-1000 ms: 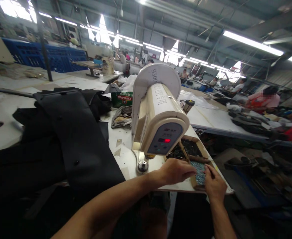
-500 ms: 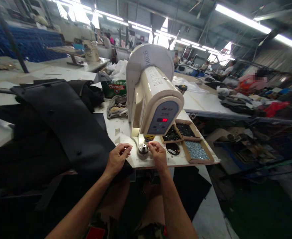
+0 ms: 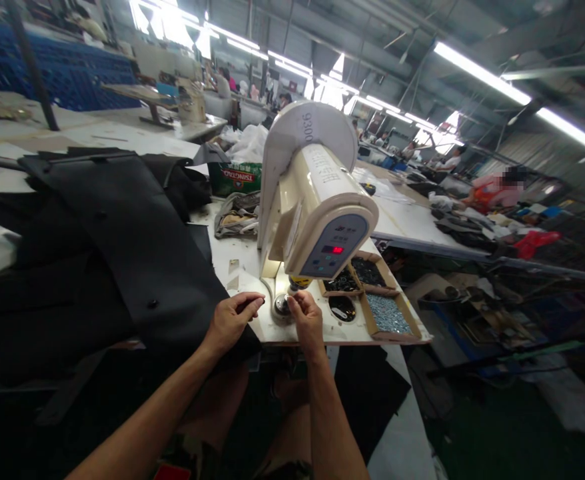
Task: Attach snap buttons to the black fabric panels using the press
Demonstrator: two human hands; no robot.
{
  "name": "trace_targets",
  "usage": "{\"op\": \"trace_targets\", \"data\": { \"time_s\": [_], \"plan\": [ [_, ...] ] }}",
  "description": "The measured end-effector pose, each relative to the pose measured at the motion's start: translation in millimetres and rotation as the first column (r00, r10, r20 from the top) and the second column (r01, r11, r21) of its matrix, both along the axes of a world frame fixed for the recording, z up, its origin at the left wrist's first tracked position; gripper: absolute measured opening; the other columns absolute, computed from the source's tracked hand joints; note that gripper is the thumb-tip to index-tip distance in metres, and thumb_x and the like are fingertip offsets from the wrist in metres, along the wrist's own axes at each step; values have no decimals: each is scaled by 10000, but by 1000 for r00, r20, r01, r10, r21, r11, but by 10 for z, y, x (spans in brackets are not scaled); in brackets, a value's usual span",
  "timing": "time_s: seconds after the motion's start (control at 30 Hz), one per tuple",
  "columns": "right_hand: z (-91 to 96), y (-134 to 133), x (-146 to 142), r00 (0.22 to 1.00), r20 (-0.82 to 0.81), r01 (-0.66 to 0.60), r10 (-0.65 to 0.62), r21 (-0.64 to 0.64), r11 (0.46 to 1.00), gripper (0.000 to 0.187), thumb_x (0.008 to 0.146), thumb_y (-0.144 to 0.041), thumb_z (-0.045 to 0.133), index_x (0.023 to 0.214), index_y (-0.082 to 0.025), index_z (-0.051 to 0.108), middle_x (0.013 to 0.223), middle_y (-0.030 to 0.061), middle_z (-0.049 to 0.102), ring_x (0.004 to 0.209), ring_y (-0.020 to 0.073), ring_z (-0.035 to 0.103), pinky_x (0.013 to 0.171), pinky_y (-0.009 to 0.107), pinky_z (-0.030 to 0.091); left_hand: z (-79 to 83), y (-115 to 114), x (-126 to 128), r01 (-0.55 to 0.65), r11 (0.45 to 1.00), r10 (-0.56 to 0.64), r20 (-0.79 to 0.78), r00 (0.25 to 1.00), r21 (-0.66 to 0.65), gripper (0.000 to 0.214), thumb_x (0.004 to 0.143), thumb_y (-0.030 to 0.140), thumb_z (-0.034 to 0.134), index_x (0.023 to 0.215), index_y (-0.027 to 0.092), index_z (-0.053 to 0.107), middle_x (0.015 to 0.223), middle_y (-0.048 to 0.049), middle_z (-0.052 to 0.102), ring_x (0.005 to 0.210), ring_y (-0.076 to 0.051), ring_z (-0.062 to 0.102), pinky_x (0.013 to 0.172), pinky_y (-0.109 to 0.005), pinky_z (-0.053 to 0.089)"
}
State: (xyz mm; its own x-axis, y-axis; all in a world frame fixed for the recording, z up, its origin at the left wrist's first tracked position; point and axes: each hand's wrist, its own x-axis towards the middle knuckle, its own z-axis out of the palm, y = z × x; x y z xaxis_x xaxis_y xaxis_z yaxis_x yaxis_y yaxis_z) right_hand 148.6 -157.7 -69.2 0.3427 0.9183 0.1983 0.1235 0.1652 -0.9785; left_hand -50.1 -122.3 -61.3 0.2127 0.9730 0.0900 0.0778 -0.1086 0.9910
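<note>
My left hand is closed in a pinch left of the snap machine's lower die, with a small dark piece at the fingertips, too small to make out clearly. At the round metal die, my right hand has thumb and forefinger pressed together; whatever they hold is hidden. Above both hands stands the cream snap-fastening machine, its panel lit with red digits. Black sheet material with round snaps lies to the left, its near corner close to my left wrist.
On the right of the machine table, cardboard trays hold silvery-blue small parts and black parts. A round hole with dark pieces sits beside them. Behind are a green box and a grey pouch. Other people work farther back.
The view has shifted slightly, moving the machine a little right and down in the picture. My right hand has moved closer over the die; my left hand stays pinched beside it.
</note>
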Motion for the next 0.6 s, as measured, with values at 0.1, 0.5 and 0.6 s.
{"op": "trace_targets", "data": {
  "time_s": [0.1,0.5,0.6],
  "plan": [
    [-31,-9,17,994,-99,46,-48,-26,999,369,903,-469,664,1153,-198,676,1089,69,729,980,211,666,903,339,538,72,50,111,31,1000,-31,-18,999,2,344,886,481,679,1003,174,778,847,-39,744,755,-167,660,677,-245,529],
    [-104,-2,54,977,-151,147,-148,-17,989,359,887,-436,675,1112,-158,695,1023,78,752,881,203,701,848,341,552,63,228,661,85,991,-83,-21,996,100,242,821,402,688,844,178,779,1136,-87,725,982,-205,702,865,-289,575],
    [-93,-6,52,980,-136,146,-147,-21,989,360,883,-435,676,1108,-156,701,1035,86,755,886,210,703,855,349,553,48,212,655,43,990,-38,-41,998,131,211,816,354,693,910,187,779,1166,-82,715,955,-198,713,826,-276,580]
  ]
}}
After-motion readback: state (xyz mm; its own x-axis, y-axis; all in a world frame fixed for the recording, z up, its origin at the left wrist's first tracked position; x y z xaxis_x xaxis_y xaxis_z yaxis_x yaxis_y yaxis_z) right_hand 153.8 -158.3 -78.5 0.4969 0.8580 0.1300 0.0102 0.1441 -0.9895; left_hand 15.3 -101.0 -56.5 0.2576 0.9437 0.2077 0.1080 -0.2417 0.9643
